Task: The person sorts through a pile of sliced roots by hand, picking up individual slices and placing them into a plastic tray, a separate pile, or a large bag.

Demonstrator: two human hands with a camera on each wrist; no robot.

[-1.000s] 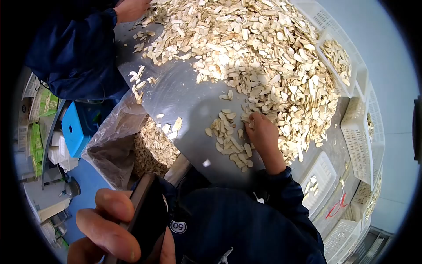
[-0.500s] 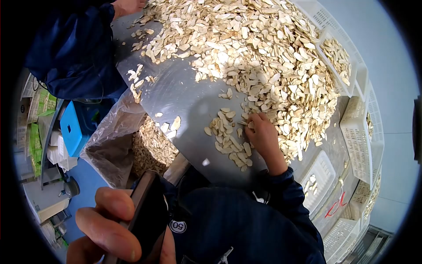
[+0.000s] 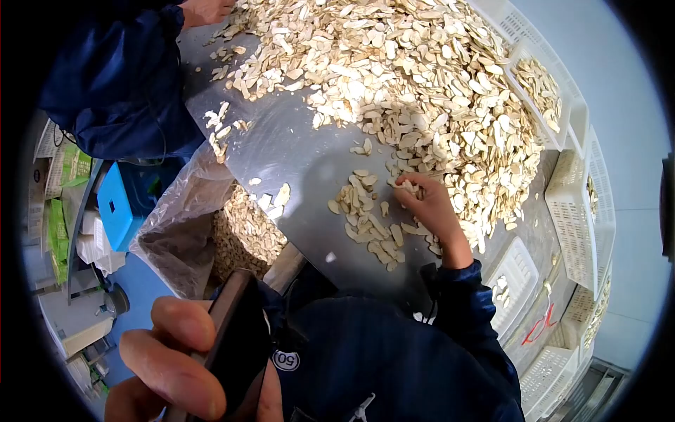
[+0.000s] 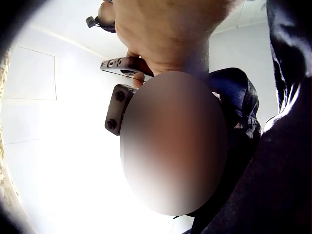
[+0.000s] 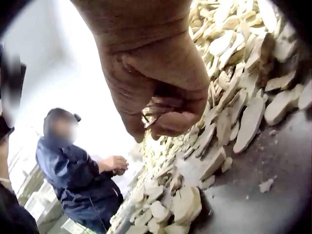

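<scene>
Dark and thin, a phone (image 3: 228, 344) is gripped by my left hand (image 3: 165, 359) at the lower left of the head view. The left wrist view also shows the phone (image 4: 127, 64), its edge projecting from the hand. At the near edge of a big heap of pale dried slices (image 3: 394, 63), my right hand (image 3: 436, 211) pinches a slice (image 3: 406, 184) with curled fingers. In the right wrist view the right hand (image 5: 156, 92) is above the slices, its palm mostly hidden. A smaller group of slices (image 3: 365, 221) lies just left of it on the metal table (image 3: 281, 141).
A plastic-lined container (image 3: 176, 239) full of slices stands below the table's left edge. White perforated baskets (image 3: 569, 204) line the right side, near a shallow white tray (image 3: 517, 264) and red-handled scissors (image 3: 540, 327). Another person (image 5: 73, 170) works at the heap.
My right hand has drawn back slightly to the right, with a slice now showing at its fingertips; several slices show below it. My left hand still holds the phone.
</scene>
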